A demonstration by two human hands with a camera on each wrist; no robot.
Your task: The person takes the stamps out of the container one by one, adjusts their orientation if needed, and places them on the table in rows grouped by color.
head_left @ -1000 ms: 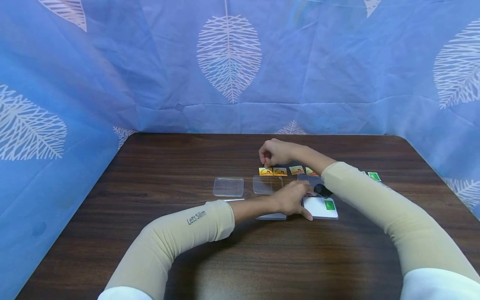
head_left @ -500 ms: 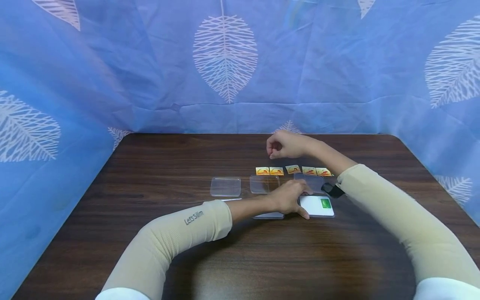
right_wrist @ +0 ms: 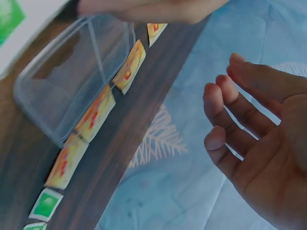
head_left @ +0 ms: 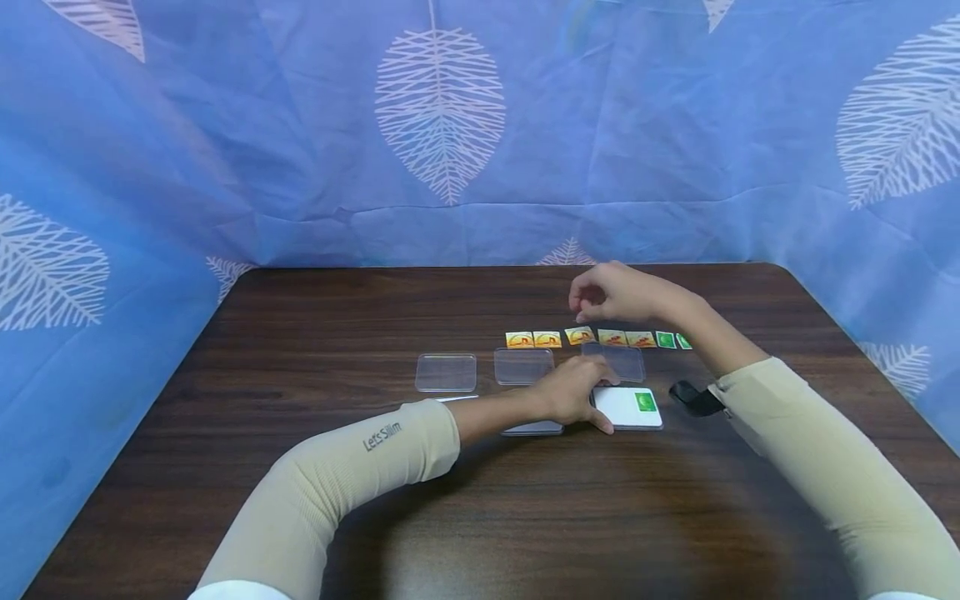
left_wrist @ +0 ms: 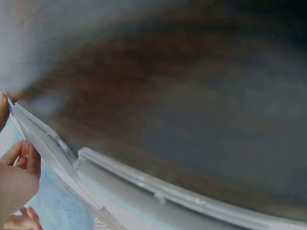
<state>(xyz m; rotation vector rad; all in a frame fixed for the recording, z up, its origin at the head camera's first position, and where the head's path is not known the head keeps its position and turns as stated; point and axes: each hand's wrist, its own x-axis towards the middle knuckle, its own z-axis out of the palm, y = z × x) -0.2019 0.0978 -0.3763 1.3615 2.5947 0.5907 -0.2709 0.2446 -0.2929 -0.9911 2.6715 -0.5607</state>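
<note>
A flat plastic case (head_left: 632, 408) with a white face carries a small green sticker (head_left: 645, 402) near its right end. My left hand (head_left: 573, 392) holds the case by its left end, thumb at the near edge and fingers at the far edge. In the left wrist view, the thumb and fingers (left_wrist: 29, 158) lie on either side of the white case (left_wrist: 62, 167). My right hand (head_left: 618, 292) hovers above the row of stickers, its fingers loosely bent; the right wrist view shows nothing between those fingers (right_wrist: 225, 91).
Orange picture stickers (head_left: 547, 339) and green stickers (head_left: 665, 339) lie in a row behind three clear lids (head_left: 447, 372). Other white cases (head_left: 534, 429) lie partly under the left forearm. A blue leaf-print cloth (head_left: 300, 125) hangs behind the brown table (head_left: 360, 308).
My right hand has risen from the leftmost orange stickers and moved to the right, uncovering more of the row. My left hand stays on the case. The head view has shifted slightly.
</note>
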